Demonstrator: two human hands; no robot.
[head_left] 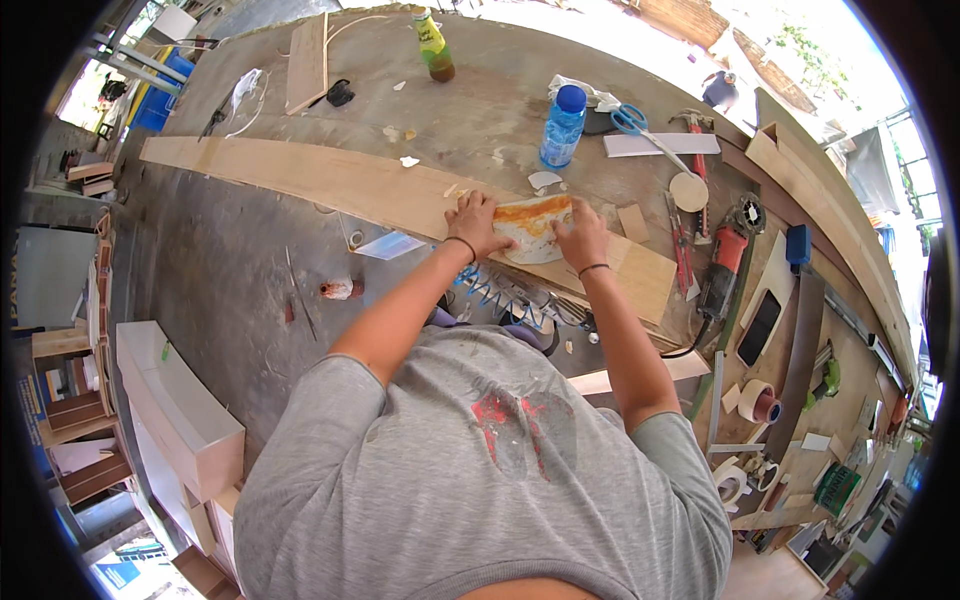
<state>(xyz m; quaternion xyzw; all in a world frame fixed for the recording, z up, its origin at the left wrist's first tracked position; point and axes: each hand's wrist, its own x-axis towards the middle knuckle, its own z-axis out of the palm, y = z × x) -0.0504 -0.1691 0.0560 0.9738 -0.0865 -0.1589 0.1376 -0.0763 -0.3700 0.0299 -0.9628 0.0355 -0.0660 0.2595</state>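
Observation:
A flat, whitish-grey piece with an orange-brown band along its far edge (533, 228) lies between my hands over a long wooden plank (330, 172). What the piece is made of I cannot make out. My left hand (475, 224) grips its left end, fingers bent over the far side and thumb on its face. At the opposite end my right hand (582, 238) pinches it, with the thumb in front. Just beyond the piece, small white chips (544, 180) lie on the workbench, and a small wooden block (633, 223) sits right of my right hand.
A blue water bottle (563, 128) and a green-labelled bottle (433, 45) stand farther off. Blue-handled scissors (630, 120), a hammer (694, 125) and a red angle grinder (727, 250) lie to the right. A phone (759, 328) and tape rolls (757, 400) are nearer right.

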